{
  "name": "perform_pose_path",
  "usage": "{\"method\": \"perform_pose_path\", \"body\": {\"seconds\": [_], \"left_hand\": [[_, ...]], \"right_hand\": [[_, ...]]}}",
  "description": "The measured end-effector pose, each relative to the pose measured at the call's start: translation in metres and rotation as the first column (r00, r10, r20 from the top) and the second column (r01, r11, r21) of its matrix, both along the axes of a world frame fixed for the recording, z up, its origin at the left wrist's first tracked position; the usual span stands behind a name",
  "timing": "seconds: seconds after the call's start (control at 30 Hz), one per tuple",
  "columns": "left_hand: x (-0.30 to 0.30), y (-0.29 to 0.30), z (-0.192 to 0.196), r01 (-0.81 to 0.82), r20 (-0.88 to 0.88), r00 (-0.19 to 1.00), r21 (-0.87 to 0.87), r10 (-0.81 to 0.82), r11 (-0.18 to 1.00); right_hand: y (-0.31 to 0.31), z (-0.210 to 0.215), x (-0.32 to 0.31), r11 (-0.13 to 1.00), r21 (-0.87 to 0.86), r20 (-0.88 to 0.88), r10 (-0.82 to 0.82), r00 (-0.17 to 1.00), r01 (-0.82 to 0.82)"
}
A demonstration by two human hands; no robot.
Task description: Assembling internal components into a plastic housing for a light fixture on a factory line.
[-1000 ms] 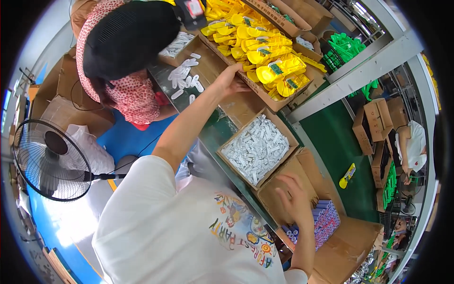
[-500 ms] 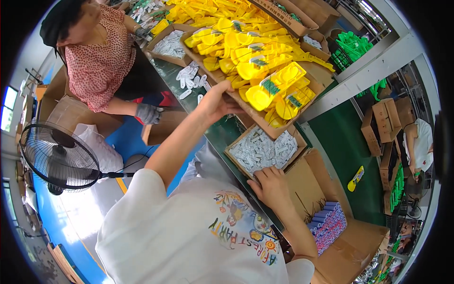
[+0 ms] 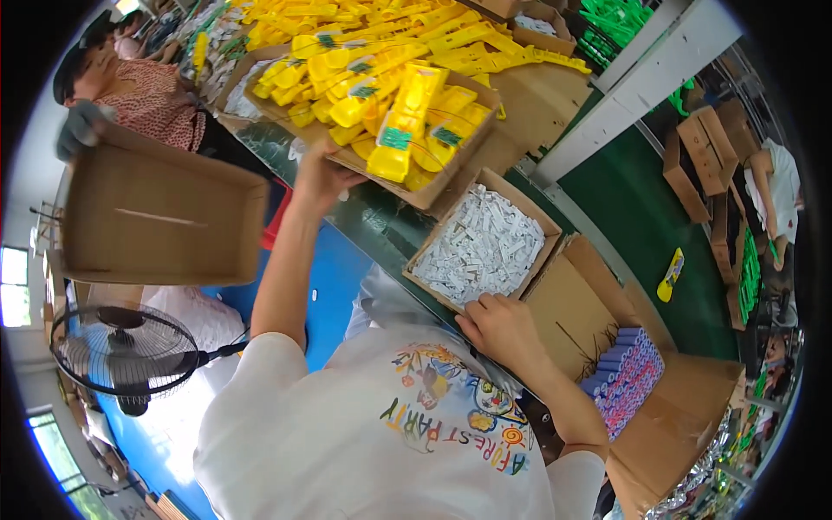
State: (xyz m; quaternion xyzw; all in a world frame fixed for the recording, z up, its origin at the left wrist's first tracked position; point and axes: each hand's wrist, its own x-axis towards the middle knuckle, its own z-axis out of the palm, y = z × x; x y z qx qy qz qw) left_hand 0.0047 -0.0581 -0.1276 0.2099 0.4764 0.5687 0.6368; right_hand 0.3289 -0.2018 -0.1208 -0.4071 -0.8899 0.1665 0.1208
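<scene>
My left hand (image 3: pixel 321 178) grips the near-left edge of a cardboard tray (image 3: pixel 466 159) heaped with yellow plastic parts (image 3: pixel 406 108). Small green pieces show on several of these parts. The tray sits over the bench, tilted in view, and hides some of my fingers. Beside it stands a cardboard box (image 3: pixel 544 258) filled with small white plastic pieces (image 3: pixel 481 238). My right hand (image 3: pixel 503 329) is closed over that box's near edge, thumb toward me and fingers curled at the rim.
At left a co-worker's gloved hand (image 3: pixel 80 130) holds up an open cardboard box (image 3: pixel 160 247). Below is a standing fan (image 3: pixel 126 355). A carton at right holds purple cylinders (image 3: pixel 624 381) with dark wires. A yellow tube-like item (image 3: pixel 670 275) lies on the green bench (image 3: pixel 598 195).
My left hand and the tray of yellow parts have shifted left, uncovering more of the box of white pieces. The co-worker has raised a cardboard box. My right hand stays at the rim.
</scene>
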Motion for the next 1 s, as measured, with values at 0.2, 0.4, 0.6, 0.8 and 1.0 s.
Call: {"method": "perform_pose_path", "body": {"seconds": [0.2,0.4,0.6,0.8,1.0], "left_hand": [[-0.018,-0.007,-0.007,0.042,-0.033,0.999,-0.005,-0.042,0.999],[-0.009,-0.015,-0.028,0.129,-0.040,0.991,-0.025,-0.130,0.991],[-0.012,-0.022,-0.016,0.307,-0.163,0.933,-0.109,-0.321,0.946],[-0.022,-0.005,-0.008,0.430,-0.265,0.842,-0.199,-0.470,0.881],[-0.025,-0.007,-0.005,0.310,-0.307,0.873,-0.249,-0.378,0.918]], "right_hand": [[0.010,0.003,0.000,0.999,-0.017,0.043,0.033,0.999,-0.032],[0.007,0.002,-0.006,0.998,-0.060,0.047,0.016,0.999,-0.013],[0.035,0.028,-0.011,0.981,-0.193,-0.015,-0.010,1.000,0.007],[0.184,0.029,-0.083,0.874,0.222,-0.551,-0.254,0.795,0.433],[0.231,0.020,-0.105,0.923,-0.158,-0.346,-0.384,0.856,0.350]]}}
